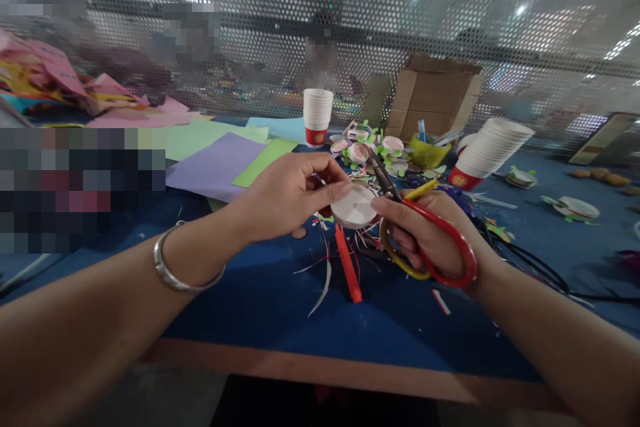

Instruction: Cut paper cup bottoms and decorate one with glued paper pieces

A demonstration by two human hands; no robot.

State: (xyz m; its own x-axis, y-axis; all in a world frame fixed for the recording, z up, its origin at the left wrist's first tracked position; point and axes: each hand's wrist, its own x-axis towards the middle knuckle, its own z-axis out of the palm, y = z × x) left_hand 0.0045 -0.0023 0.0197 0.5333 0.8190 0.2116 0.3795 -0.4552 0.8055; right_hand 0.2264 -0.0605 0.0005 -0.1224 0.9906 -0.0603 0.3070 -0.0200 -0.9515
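Observation:
Pinched between the thumb and fingers of my left hand (300,197) is a round white paper cup bottom (355,205). My right hand (425,230) is closed around a pair of scissors (445,250) with one red and one yellow handle loop. The dark blades point up and away, and my right thumb or fingertip also reaches the right rim of the cup bottom. Below it, a red marker (349,267) lies on the blue table among thin paper strips (325,287).
Stacked paper cups (318,113) stand at the back, and another stack (490,153) leans at right. Small paper turtles (393,145) cluster behind my hands. Coloured sheets (220,160) lie left. A cardboard box (433,100) rests against the perforated screen. Black cables (530,260) run right.

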